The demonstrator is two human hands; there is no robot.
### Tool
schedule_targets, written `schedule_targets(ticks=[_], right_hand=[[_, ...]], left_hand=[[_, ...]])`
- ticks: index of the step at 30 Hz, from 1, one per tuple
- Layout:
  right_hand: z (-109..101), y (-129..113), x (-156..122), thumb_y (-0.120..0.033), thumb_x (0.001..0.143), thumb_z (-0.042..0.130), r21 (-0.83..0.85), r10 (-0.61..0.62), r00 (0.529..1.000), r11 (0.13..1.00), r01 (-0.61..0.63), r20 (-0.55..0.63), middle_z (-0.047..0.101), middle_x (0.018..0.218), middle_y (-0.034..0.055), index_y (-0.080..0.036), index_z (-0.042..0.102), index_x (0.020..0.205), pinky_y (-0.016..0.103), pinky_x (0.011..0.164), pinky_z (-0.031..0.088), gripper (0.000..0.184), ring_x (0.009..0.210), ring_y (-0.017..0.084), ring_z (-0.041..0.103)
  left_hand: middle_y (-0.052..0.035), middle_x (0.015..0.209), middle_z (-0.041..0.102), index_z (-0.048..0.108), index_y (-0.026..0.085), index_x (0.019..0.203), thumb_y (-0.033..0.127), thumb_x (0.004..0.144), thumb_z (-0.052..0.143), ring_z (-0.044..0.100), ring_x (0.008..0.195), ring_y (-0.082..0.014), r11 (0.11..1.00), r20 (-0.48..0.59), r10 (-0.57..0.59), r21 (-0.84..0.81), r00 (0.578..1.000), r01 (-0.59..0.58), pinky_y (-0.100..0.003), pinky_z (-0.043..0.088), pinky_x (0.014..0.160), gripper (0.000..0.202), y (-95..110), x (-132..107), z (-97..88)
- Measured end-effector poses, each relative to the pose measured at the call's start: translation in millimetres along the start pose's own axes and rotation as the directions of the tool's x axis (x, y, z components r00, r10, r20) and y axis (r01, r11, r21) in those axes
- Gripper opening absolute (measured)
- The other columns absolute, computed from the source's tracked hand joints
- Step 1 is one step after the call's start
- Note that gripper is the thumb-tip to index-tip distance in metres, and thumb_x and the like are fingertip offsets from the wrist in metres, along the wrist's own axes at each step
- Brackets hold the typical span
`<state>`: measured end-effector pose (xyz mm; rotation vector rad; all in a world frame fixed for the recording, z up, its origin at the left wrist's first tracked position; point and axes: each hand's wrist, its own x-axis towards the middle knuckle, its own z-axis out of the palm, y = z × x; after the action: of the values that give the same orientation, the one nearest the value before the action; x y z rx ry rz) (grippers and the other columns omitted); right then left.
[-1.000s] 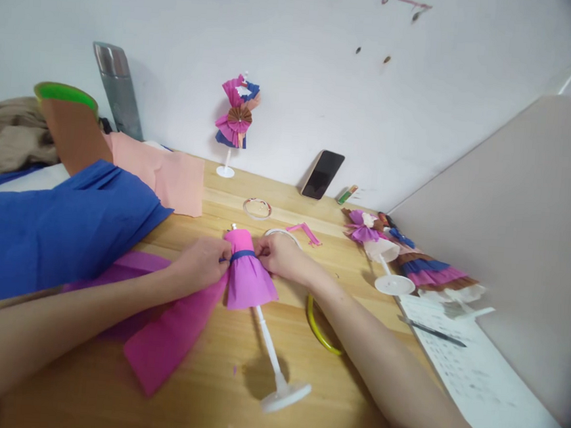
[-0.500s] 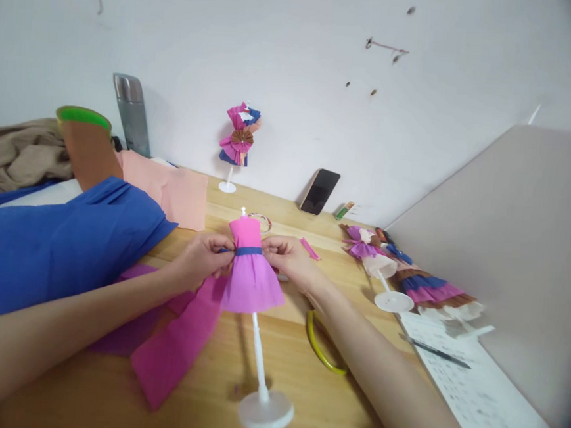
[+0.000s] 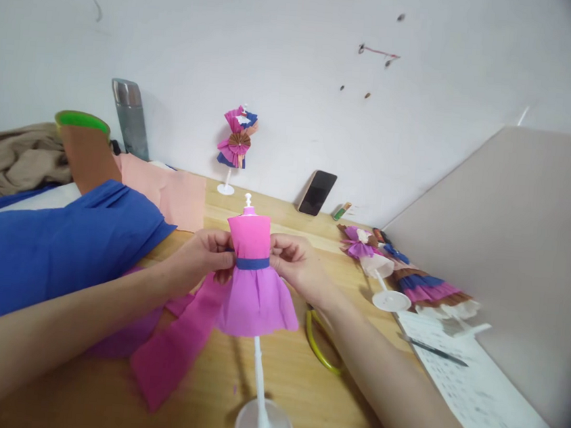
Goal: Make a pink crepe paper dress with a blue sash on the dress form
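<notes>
Before me a small doll-size dress form on a white stand (image 3: 263,418) wears a dress with a pink bodice (image 3: 249,235) and a purple skirt (image 3: 258,304). A narrow blue strip (image 3: 252,263) runs across its waist like a belt. On the left side, my left hand (image 3: 213,251) pinches one end of the strip. My right hand (image 3: 295,262) is closed at the waist on the other side, gripping the strip's other end. The fingertips of both hands are partly hidden behind the dress.
Blue paper (image 3: 60,249), magenta paper (image 3: 176,344) and peach paper (image 3: 182,199) lie to the left. A yellow-handled tool (image 3: 318,348) rests by my right arm. Behind stand a dressed form (image 3: 236,141), a phone (image 3: 317,193) and a bottle (image 3: 131,119). A pen (image 3: 437,351) lies on written paper.
The dress form has come closer to me and its top has tipped slightly, so the dress looks larger. Both hands stay at the waist with the blue strip.
</notes>
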<state>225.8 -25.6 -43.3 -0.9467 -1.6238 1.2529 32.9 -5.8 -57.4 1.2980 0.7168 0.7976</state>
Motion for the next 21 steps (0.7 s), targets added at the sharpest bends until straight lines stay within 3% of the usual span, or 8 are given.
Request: schedule_targets(ticks=[6,12,17,21], right_hand=[[0.9,-9.2,-2.5,-0.052,0.069,0.077,-0.079,-0.118,0.993,0.99,0.116,-0.021,0.061,0.063,-0.0012,-0.02,0.061,0.063,0.026,0.059,0.046,0.036,0.057,0.012,0.053],[-0.7,-19.8,-8.3,-0.05,0.081,0.068,-0.231,-0.336,0.939,0.922,0.311,-0.077,0.066,0.07,0.0017,-0.02,0.067,0.075,0.026,0.061,0.047,0.031,0.063,0.014,0.057],[-6.2,-26.8,-14.7,-0.031,0.09,0.06,-0.443,-0.545,0.837,0.766,0.466,-0.061,0.067,0.073,0.0016,-0.022,0.069,0.083,0.028,0.065,0.048,0.015,0.067,0.015,0.06],[-13.9,-27.5,-13.0,-0.022,0.088,0.059,-0.598,-0.695,0.714,0.609,0.52,-0.087,0.065,0.067,0.0002,-0.022,0.068,0.079,0.027,0.061,0.047,0.013,0.063,0.015,0.057]], left_hand=[[-0.0006,0.06,0.063,0.069,0.012,0.081,0.031,0.064,0.077,0.05,0.05,-0.0087,0.999,0.009,-0.016,-0.038,1.0,0.016,-0.021,0.038,0.05,0.027,5.5,-3.4,2.7],[-0.0001,0.064,0.065,0.071,0.014,0.082,0.036,0.067,0.078,0.054,0.054,-0.0096,0.994,0.001,0.106,0.042,0.994,-0.106,-0.021,0.042,0.052,0.028,15.8,-1.5,4.6],[-0.0053,0.082,0.072,0.071,0.015,0.085,0.04,0.062,0.082,0.066,0.08,-0.0205,0.981,-0.015,0.178,0.076,0.984,-0.176,-0.031,0.053,0.073,0.036,40.3,1.4,11.5],[-0.0039,0.079,0.072,0.069,0.015,0.076,0.033,0.061,0.082,0.066,0.082,-0.0202,0.958,0.045,0.246,0.138,0.968,-0.25,-0.032,0.054,0.078,0.026,61.1,6.8,17.2]])
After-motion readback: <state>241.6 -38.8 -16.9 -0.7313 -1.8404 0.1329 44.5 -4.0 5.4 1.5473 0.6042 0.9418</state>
